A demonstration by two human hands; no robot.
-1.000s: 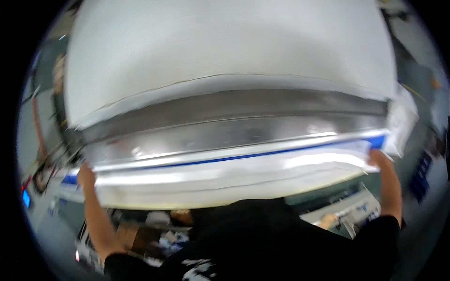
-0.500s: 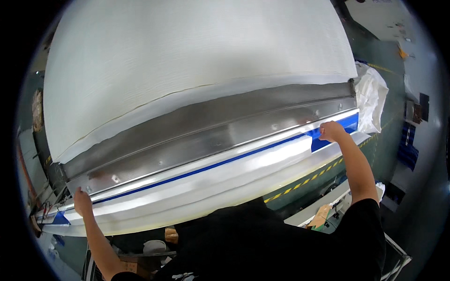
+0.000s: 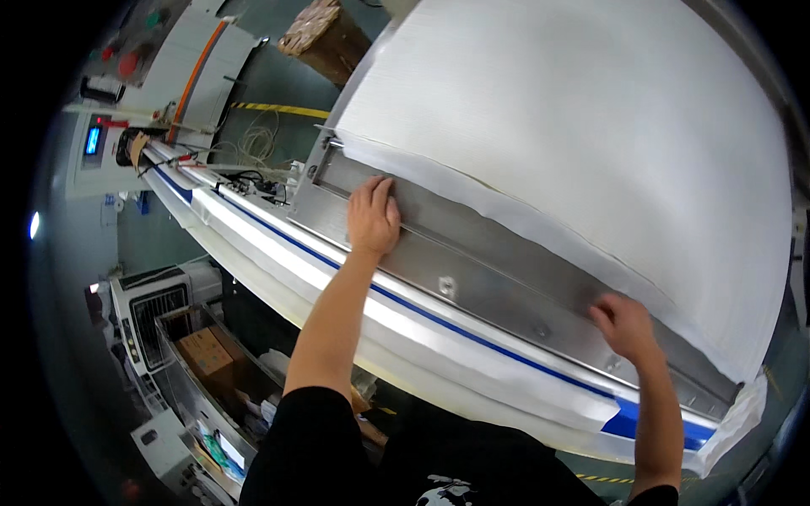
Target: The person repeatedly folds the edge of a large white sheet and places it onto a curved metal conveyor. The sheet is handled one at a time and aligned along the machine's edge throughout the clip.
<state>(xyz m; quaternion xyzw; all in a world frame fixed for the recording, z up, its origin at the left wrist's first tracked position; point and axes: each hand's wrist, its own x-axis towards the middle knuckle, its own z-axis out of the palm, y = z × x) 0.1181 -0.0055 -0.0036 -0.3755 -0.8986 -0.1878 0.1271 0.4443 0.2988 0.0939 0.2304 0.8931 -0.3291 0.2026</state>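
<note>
My left hand [image 3: 374,215] lies on a grey metal plate [image 3: 481,261] near its left end, fingers stretched forward and nothing seen in them. Farther right along the same plate, my right hand [image 3: 623,322] is closed, its fingers curled close to the loose edge of a large white sheet [image 3: 582,126]. No object shows in it. Beyond the plate, the sheet spreads over a broad surface and its wavy border overlaps the metal. On my side of the plate runs a long white rail with a blue stripe [image 3: 422,310].
White material [image 3: 472,371] hangs along the near side. At left stand a machine with a lit screen [image 3: 93,141], loose cables [image 3: 257,143] and a bin with a cardboard box [image 3: 205,352]. A brown wrapped bundle [image 3: 325,38] stands at the far left. Crumpled white sheeting [image 3: 734,426] hangs at right.
My view has swung left. My left hand has left the near left corner and now rests on the plate. My right hand has moved from the blue-striped rail onto the metal.
</note>
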